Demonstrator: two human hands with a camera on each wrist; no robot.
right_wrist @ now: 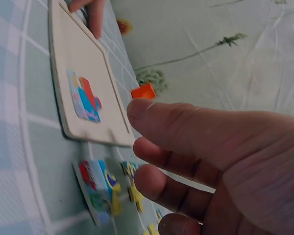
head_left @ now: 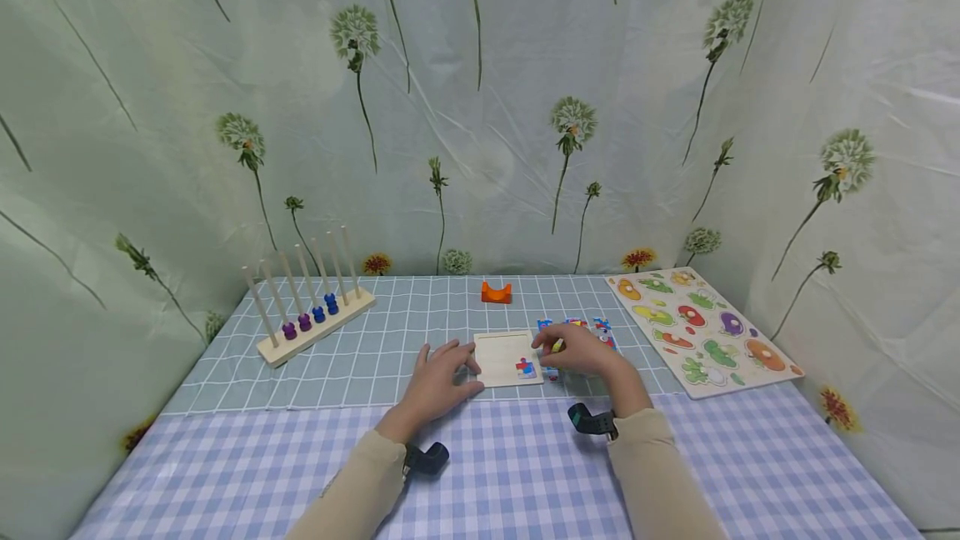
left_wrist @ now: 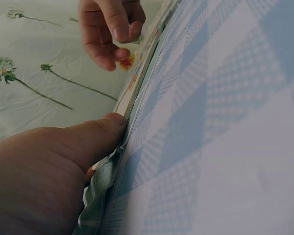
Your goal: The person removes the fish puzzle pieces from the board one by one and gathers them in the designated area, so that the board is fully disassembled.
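A shallow wooden puzzle tray (head_left: 497, 358) lies in the middle of the head view. One jigsaw piece (right_wrist: 85, 98), red and blue, sits in its near right corner. My left hand (head_left: 438, 377) rests at the tray's left side, fingers spread; its thumb (left_wrist: 95, 139) touches the near edge. Just right of the tray, my right hand (head_left: 581, 350) hovers above loose jigsaw pieces (head_left: 604, 332), partly hiding them. Its thumb (right_wrist: 171, 117) and fingers are loosely bent and apart, and no piece shows between them. Another loose piece (right_wrist: 95, 188) lies below that hand.
At the left stands a wooden peg rack (head_left: 318, 327) with purple and blue beads. An orange curved block (head_left: 496, 293) sits behind the tray. A vegetable puzzle board (head_left: 705, 332) lies at the right. The flowered curtain (head_left: 480, 107) hangs behind the table.
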